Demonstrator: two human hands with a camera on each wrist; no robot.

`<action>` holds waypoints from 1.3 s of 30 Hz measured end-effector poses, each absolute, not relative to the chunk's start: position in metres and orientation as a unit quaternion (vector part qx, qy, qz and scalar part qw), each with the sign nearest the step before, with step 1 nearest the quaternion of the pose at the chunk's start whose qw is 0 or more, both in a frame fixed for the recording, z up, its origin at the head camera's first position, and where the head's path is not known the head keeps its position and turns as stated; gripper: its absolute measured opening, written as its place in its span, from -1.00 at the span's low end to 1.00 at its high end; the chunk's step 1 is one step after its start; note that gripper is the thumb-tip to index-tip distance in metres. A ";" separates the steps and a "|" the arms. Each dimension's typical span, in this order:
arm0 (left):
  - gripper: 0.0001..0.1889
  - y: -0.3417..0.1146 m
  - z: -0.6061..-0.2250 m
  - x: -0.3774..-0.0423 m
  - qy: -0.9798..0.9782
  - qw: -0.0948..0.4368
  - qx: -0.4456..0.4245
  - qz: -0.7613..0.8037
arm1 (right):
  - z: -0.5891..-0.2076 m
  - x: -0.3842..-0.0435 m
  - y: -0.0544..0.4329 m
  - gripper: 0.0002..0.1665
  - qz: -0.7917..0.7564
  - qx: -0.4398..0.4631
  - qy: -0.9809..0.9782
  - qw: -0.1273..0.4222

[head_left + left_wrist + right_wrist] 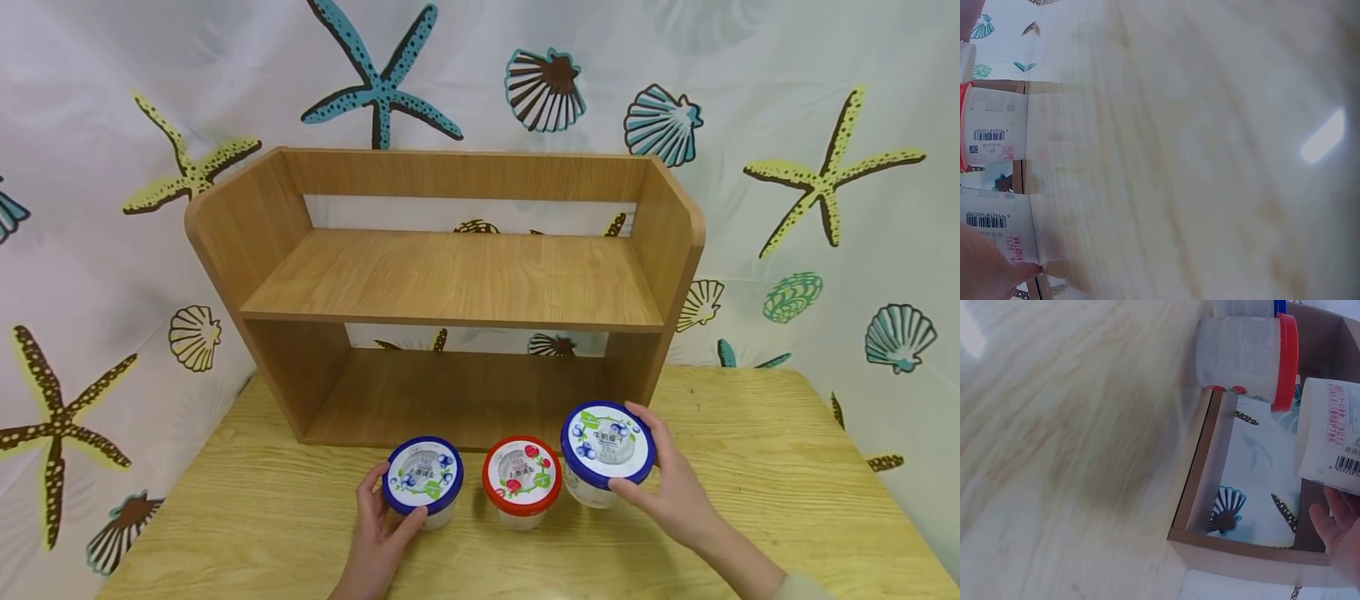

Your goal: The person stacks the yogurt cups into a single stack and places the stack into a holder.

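Three lidded white tubs with fruit pictures are lined up before the wooden shelf. My left hand grips the blue-lidded tub on the left, thumb at the near side and fingers at the left. In the middle, the red-lidded tub stands on the table untouched. My right hand holds the other blue-lidded tub by its rim, thumb in front and fingers behind. In the right wrist view this held tub is raised off the table, its base apart from the tabletop.
A two-tier wooden shelf stands at the back of the wooden table, its lower compartment right behind the tubs. Behind it hangs a white cloth printed with starfish and shells.
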State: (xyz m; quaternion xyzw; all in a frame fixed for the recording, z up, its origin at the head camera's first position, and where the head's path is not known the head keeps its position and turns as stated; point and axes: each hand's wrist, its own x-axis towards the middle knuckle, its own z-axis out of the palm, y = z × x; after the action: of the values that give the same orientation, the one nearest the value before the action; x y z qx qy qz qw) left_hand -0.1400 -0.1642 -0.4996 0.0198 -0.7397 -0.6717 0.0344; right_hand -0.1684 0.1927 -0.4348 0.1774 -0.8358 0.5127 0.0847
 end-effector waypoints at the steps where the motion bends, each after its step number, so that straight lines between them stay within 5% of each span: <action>1: -0.20 -0.164 -0.500 -0.140 -0.740 0.031 0.023 -0.672 | -0.434 -0.169 0.190 0.00 0.515 0.187 -0.832 0.088; 39: -0.21 -0.164 -0.496 -0.139 -0.746 0.035 0.018 -0.665 | -0.403 -0.211 0.114 0.08 0.543 0.321 -0.776 0.034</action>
State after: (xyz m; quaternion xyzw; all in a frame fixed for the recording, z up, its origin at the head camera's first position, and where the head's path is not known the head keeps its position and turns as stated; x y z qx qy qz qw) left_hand -0.1385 -0.1642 -0.4963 0.0182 -0.7456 -0.6653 0.0351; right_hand -0.2110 0.1137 -0.4029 0.3206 -0.7757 0.5425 0.0340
